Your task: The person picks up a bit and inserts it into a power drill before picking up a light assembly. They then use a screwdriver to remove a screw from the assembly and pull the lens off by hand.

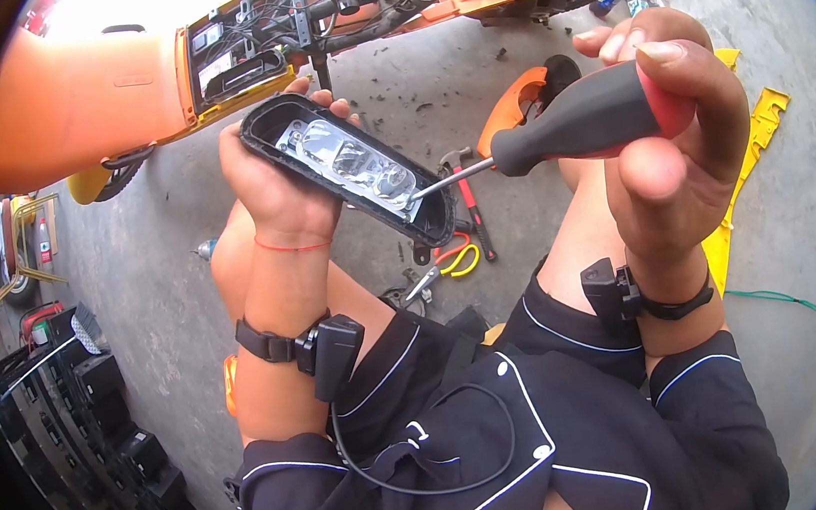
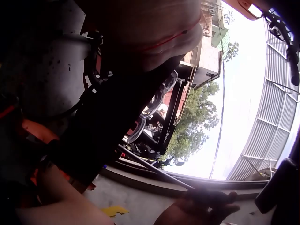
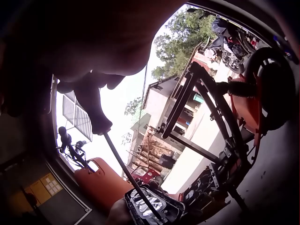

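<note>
The lamp housing [image 1: 353,166] hides most fingers of the left hand [image 1: 269,182].

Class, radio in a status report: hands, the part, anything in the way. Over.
Left hand grips lamp housing. Right hand grips screwdriver, tip inside housing. No obstruction seen.

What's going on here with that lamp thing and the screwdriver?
A person is working on a black headlight unit with a shiny reflector inside. Their left hand grips it from below, while the right hand holds a screwdriver whose tip sits inside the unit's near end. Beyond it stands an orange vehicle with a panel open and wiring showing. A hammer and pliers lie on the concrete floor.
</note>
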{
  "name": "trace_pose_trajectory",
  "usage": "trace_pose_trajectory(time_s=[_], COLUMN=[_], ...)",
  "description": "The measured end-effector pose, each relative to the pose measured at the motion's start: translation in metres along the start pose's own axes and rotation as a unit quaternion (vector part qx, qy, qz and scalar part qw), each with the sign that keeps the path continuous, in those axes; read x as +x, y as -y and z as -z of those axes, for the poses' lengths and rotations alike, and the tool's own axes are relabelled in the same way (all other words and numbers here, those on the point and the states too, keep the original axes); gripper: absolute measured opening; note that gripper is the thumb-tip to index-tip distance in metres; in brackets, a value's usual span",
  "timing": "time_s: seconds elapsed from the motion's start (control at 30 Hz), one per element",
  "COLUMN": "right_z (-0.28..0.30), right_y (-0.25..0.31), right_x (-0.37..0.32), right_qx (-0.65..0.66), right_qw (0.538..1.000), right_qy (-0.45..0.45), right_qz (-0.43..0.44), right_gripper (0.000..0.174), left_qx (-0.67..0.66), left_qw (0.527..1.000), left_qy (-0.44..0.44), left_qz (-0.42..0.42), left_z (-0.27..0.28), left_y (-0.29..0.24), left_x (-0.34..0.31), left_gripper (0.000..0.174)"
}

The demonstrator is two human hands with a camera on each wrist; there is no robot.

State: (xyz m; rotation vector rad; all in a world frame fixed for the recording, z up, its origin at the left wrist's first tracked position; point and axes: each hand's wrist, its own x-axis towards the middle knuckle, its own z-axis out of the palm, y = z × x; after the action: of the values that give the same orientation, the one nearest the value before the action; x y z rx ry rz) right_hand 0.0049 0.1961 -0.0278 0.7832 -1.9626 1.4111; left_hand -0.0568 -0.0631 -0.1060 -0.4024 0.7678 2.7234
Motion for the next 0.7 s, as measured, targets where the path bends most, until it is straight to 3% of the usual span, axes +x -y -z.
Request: trace_pose_trajectory(time_s=[0.13, 0.17, 0.27, 0.3, 0.4, 0.53, 0.67, 0.7], right_z=[-0.007, -0.001, 0.0, 0.004, 0.008, 0.0, -0.008, -0.008], right_y=[0.021, 0.02, 0.008, 0.0, -0.009, 0.011, -0.012, -0.008], right_x=[0.007, 0.008, 0.009, 0.005, 0.003, 0.008, 0.0, -0.002], right_qx=[0.044, 0.116, 0.17, 0.087, -0.001, 0.112, 0.113, 0.05], right_qw=[0.98, 0.974, 0.972, 0.993, 0.999, 0.98, 0.993, 0.998], right_qy=[-0.055, -0.039, -0.034, -0.003, 0.047, -0.01, -0.026, -0.034], right_qz=[-0.187, -0.192, -0.159, -0.079, 0.027, -0.164, 0.029, -0.019], right_gripper=[0.068, 0.068, 0.065, 0.061, 0.055, 0.059, 0.06, 0.063], left_qx=[0.02, 0.016, 0.015, 0.018, 0.029, 0.026, 0.02, 0.023], left_qw=[0.999, 0.999, 1.0, 1.0, 0.999, 0.999, 1.0, 1.0], left_qy=[0.023, 0.027, 0.026, 0.021, 0.021, 0.025, 0.011, -0.014], left_qz=[-0.008, -0.006, -0.005, -0.009, -0.01, -0.008, -0.007, -0.008], left_z=[0.002, 0.002, 0.001, 0.001, 0.001, 0.002, 0.0, -0.001], left_y=[-0.001, 0.0, 0.001, 0.001, 0.0, 0.0, 0.001, 0.001], left_x=[-0.001, -0.001, -0.002, -0.003, -0.001, -0.001, 0.0, 0.001], left_gripper=[0.056, 0.056, 0.056, 0.056, 0.056, 0.056, 0.056, 0.056])
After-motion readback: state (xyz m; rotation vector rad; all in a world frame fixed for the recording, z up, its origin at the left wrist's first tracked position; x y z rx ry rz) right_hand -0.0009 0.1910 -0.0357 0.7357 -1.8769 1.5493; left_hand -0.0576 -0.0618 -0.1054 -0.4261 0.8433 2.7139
